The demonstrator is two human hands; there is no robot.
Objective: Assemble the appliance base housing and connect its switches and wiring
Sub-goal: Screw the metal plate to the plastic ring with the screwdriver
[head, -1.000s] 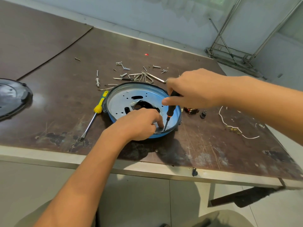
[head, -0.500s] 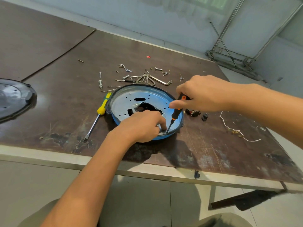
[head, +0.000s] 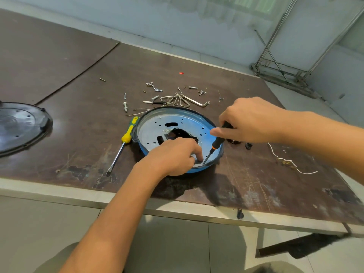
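Note:
A round blue base housing (head: 155,127) with a perforated metal plate inside lies on the brown table (head: 78,134). My left hand (head: 173,156) rests on its near rim, fingertips pressed down beside the screwdriver tip; what they pinch is hidden. My right hand (head: 250,121) grips a black-and-orange screwdriver (head: 215,144), tilted, its tip touching the plate at the near right edge. A white wire (head: 291,162) and small black switch parts (head: 248,145) lie to the right of the housing.
A yellow-handled flat screwdriver (head: 123,144) lies just left of the housing. Loose screws (head: 155,88) and hex keys (head: 189,101) are scattered behind it. A black round cover (head: 17,127) sits at the far left. The table's front edge (head: 177,210) runs close below my arms.
My right hand with the screwdriver has shifted slightly right and tilted the handle more; the tip stays at the same spot. My left hand has stayed put.

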